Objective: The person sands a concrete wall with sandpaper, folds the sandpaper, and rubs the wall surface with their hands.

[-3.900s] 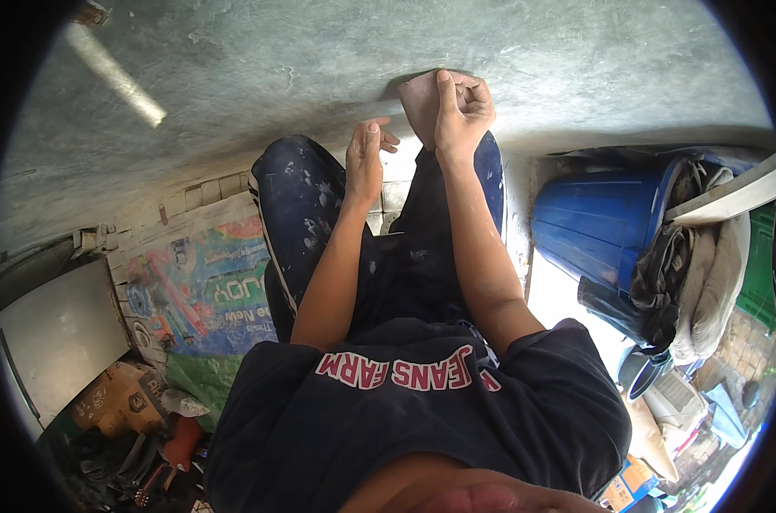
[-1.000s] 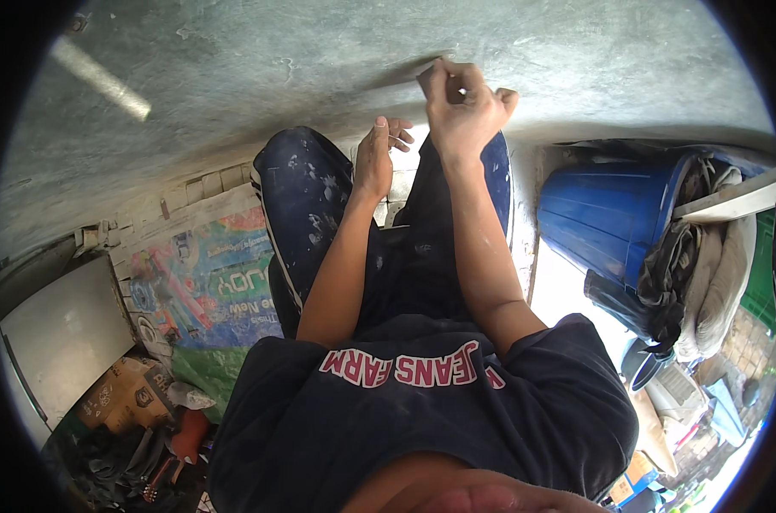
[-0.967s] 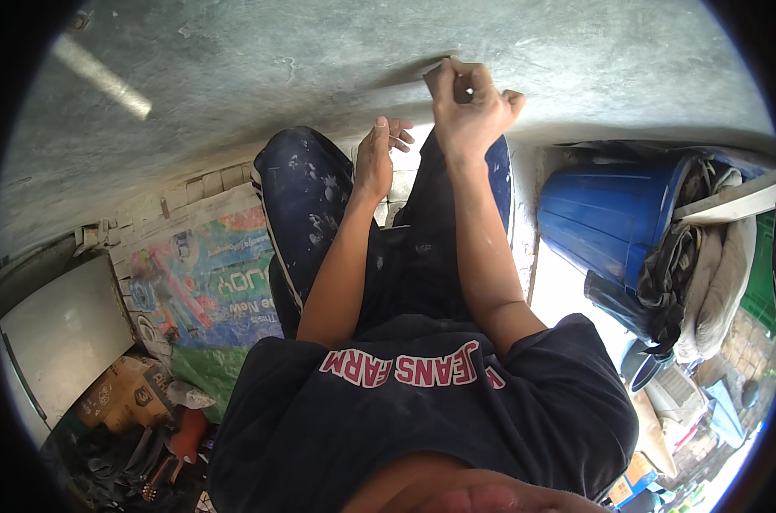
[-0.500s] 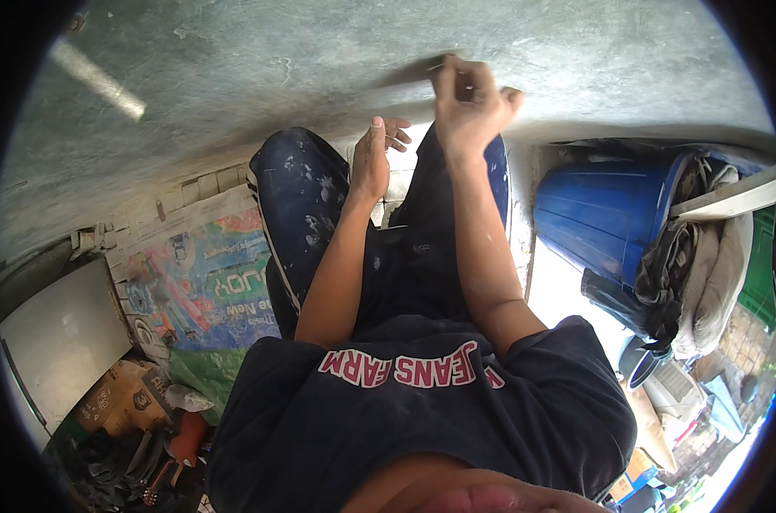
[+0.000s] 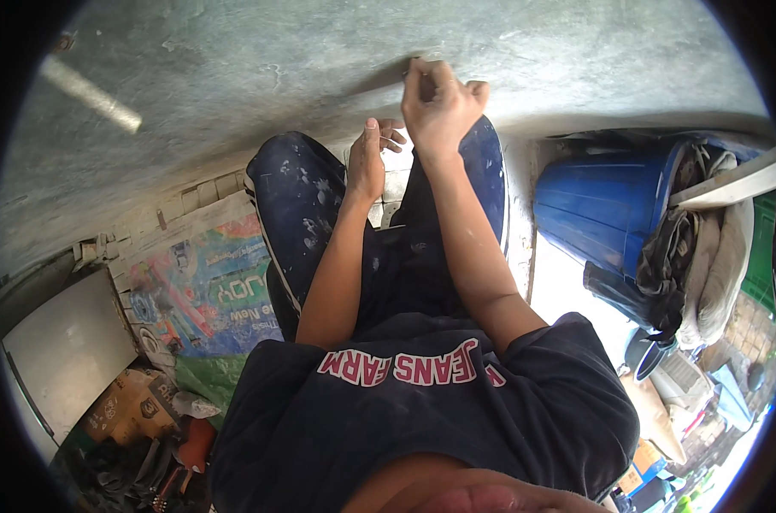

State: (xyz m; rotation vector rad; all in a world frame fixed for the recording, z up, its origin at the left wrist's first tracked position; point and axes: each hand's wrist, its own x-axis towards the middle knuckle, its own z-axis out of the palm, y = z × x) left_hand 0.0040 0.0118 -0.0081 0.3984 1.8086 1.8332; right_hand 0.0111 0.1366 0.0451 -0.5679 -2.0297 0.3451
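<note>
Head view: a thin dark piece [image 5: 427, 87], mostly hidden so that its texture cannot be told, is pinched between curled fingers of the right hand [image 5: 442, 118] at the mottled grey wall [image 5: 277, 51]. The left hand [image 5: 367, 169] is held nearby, fingers loosely parted. White-edged pink lettering is borne by the dark shirt [image 5: 414, 419], multicoloured print by a banner [image 5: 204, 278], dark print by a cardboard box [image 5: 132, 406].

Bold pink capitals edged in white arch across the chest of the navy T-shirt [image 5: 422, 419], upside down in the view. Left of and beyond the T-shirt, a printed banner [image 5: 204, 282] bears pale lettering, large on green and smaller on blue, also inverted. Left of the T-shirt, a cardboard box [image 5: 132, 406] carries dark printed letters and an emblem.
</note>
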